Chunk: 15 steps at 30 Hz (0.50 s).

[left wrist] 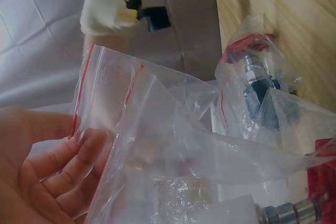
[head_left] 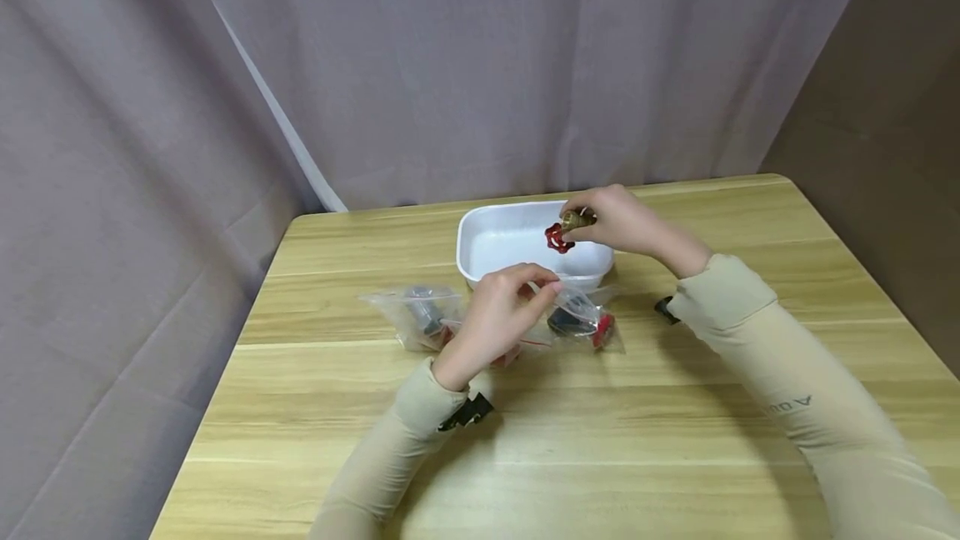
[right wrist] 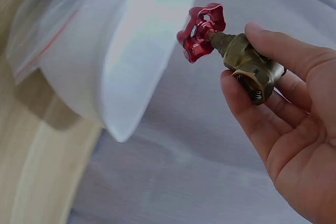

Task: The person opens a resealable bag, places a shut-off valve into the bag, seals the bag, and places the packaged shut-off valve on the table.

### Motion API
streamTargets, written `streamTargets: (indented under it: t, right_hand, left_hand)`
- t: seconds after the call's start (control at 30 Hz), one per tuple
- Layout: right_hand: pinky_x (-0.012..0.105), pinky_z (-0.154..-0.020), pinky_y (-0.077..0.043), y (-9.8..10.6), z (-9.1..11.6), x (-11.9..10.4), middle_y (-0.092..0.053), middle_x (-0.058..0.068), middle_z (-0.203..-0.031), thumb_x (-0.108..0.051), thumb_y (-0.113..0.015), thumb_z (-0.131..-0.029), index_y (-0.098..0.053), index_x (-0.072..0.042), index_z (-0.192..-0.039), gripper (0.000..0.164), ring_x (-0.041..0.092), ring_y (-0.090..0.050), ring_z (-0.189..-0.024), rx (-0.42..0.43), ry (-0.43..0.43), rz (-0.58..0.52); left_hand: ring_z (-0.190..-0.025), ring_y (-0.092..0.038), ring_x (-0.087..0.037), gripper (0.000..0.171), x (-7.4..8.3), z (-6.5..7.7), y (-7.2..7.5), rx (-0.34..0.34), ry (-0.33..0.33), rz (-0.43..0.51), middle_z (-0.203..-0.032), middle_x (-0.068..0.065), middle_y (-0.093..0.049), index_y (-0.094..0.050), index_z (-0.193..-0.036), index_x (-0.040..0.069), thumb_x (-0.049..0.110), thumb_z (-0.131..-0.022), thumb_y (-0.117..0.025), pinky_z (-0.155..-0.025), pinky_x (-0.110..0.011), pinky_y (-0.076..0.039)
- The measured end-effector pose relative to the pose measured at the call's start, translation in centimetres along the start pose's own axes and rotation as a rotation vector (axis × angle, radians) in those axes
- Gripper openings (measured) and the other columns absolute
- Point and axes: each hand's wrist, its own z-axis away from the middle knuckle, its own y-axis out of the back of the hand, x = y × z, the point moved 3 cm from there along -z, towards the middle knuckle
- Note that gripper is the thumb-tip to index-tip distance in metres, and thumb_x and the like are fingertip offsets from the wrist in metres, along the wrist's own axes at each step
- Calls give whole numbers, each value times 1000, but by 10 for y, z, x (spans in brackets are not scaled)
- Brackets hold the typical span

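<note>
My right hand (head_left: 618, 222) holds a brass gate valve (right wrist: 254, 66) over the white tub, the body between thumb and fingers. The valve's red handwheel (head_left: 558, 238) points away from the palm, and one threaded opening shows in the right wrist view. My left hand (head_left: 501, 307) pinches the top of a clear zip bag (left wrist: 163, 114) with a red seal line, in front of the tub. Beyond the held bag, another clear bag (left wrist: 228, 74) contains a part with a red handle and a dark body.
The white rectangular tub (head_left: 462, 244) stands near the table's back edge, its visible floor bare. A bagged grey and red part (head_left: 408, 319) lies left of my left hand. Wood-grain table (head_left: 585, 457) extends forward. Grey curtain (head_left: 450, 90) hangs behind.
</note>
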Motion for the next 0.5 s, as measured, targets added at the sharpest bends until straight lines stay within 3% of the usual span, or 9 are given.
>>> streamTargets:
  t: [0.33,0.5]
  right_hand:
    - [36,-67,-52,35,34,-38,-73,0,-93,-13,-84,-84,-74,-8,-105,24,11,-63,-76,106,60,-7]
    - [30,-66,-53,48,55,-62,-74,0,-101,-7,-84,-81,-74,-10,-108,29,10,-64,-79,156,124,-20]
  left_hand:
    - [-59,-55,-2,15,-8,-1,3,38,86,-26,-87,5,-73,-78,-100,13,25,-97,-68,-59,-21,-46]
    - [-56,-53,-1,16,-9,0,5,38,99,-37,-88,5,-74,-78,-101,14,26,-97,-68,-58,-22,-45]
